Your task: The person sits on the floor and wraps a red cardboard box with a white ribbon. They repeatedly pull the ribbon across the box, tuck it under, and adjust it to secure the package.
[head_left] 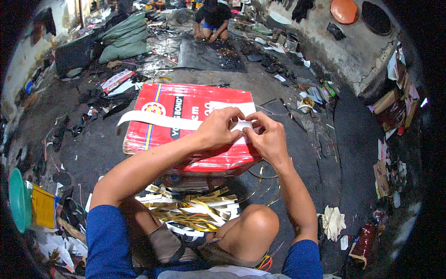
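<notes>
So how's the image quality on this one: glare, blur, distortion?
Head view: strong fisheye bending and dark corners; glare on the glossy red box; both hands and the white strip are sharp; the far floor is dim and cluttered.

Both hands, left [217, 129] and right [268, 139], pinch a white strip [160, 120] lying across the red box [186, 135]; gold strips [193, 209] lie below the box.

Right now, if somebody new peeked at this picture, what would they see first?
Probably the big red box in the middle of the dark floor. On top of it, the left hand and right hand pinch one end of a long white strip. A shiny heap of gold and white strips lies just below, by the person's knee.
</notes>
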Demonstrator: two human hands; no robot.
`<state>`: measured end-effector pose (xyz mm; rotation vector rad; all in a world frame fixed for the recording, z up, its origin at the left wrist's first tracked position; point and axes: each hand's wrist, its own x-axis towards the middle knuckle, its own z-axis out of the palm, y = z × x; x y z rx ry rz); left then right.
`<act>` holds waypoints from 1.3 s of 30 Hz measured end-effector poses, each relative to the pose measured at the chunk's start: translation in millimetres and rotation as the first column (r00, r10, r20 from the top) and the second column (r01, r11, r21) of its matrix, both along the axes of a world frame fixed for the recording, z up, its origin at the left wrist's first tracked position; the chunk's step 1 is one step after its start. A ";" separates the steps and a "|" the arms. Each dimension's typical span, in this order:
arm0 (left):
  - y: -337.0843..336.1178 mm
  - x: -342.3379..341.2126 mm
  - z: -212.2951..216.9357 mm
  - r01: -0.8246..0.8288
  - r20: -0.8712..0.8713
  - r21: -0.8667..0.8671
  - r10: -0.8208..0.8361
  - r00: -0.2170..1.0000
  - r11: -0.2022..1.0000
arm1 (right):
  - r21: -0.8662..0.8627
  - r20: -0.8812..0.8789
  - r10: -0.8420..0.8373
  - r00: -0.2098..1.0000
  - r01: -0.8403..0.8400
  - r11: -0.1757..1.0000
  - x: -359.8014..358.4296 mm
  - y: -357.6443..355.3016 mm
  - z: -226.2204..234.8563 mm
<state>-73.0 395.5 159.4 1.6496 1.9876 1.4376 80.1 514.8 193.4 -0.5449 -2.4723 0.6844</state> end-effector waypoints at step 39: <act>2.9 -9.8 -22.1 0.052 -0.151 0.256 -0.013 0.988 0.965 | 0.178 0.001 0.233 0.973 -0.229 0.957 9.6 26.0 3.1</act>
